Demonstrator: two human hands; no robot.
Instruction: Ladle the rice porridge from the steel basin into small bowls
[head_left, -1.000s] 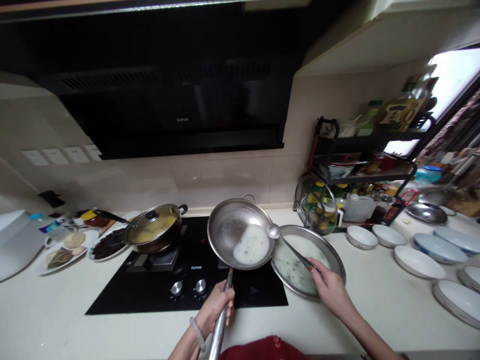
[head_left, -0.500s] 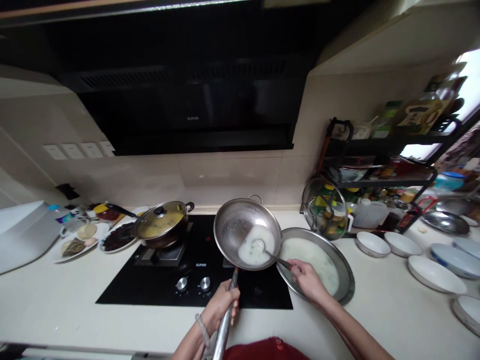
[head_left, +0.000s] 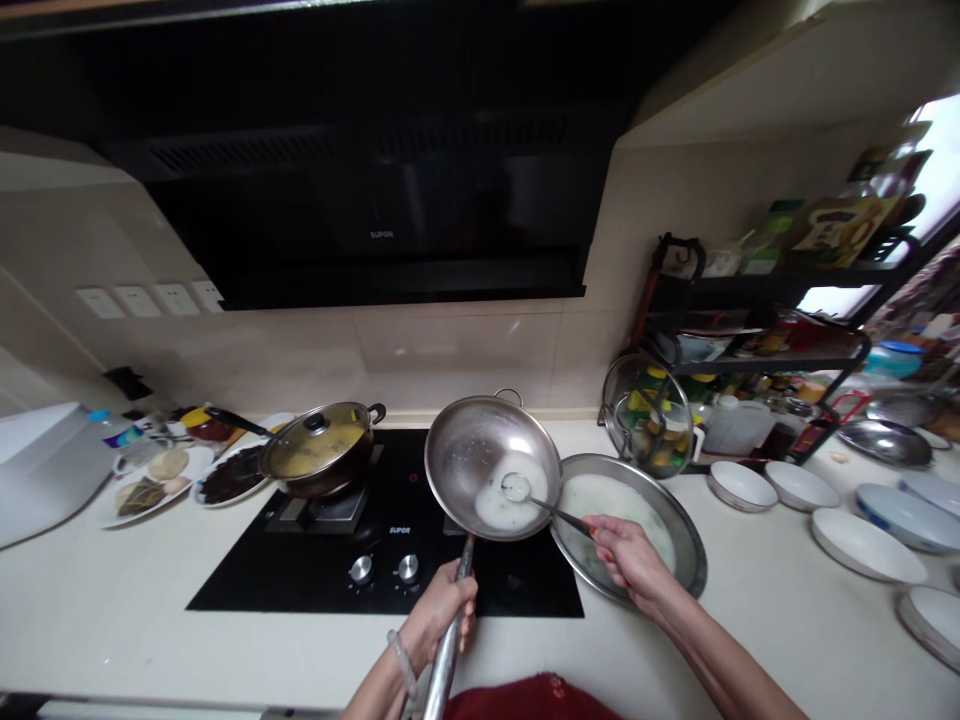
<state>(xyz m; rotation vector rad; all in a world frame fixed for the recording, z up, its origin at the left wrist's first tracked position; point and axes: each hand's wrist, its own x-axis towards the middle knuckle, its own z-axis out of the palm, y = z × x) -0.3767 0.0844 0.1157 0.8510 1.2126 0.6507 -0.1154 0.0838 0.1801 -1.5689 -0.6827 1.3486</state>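
Note:
My left hand (head_left: 442, 612) is closed round the long metal handle of a steel wok (head_left: 480, 450), which it holds tilted toward the right above the black cooktop (head_left: 300, 570). A pool of white porridge-like food (head_left: 504, 505) lies in the wok's low side. My right hand (head_left: 628, 558) grips the handle of a metal ladle (head_left: 517, 489), whose bowl sits in that white food. Right beside the wok stands a wide metal basin (head_left: 690, 545) holding more of the same white food; my right hand hovers over its near rim.
A lidded pot (head_left: 319, 452) sits on the left burner, with plates of food (head_left: 161, 478) beyond it. Several empty white bowls (head_left: 862, 530) line the counter at right. A glass lid (head_left: 646, 412) leans against a black rack of bottles (head_left: 757, 350). The range hood hangs overhead.
The ladle moved from above the basin's rim into the wok and now rests in the white food. My right hand shifted left with it. The wok stays tilted.

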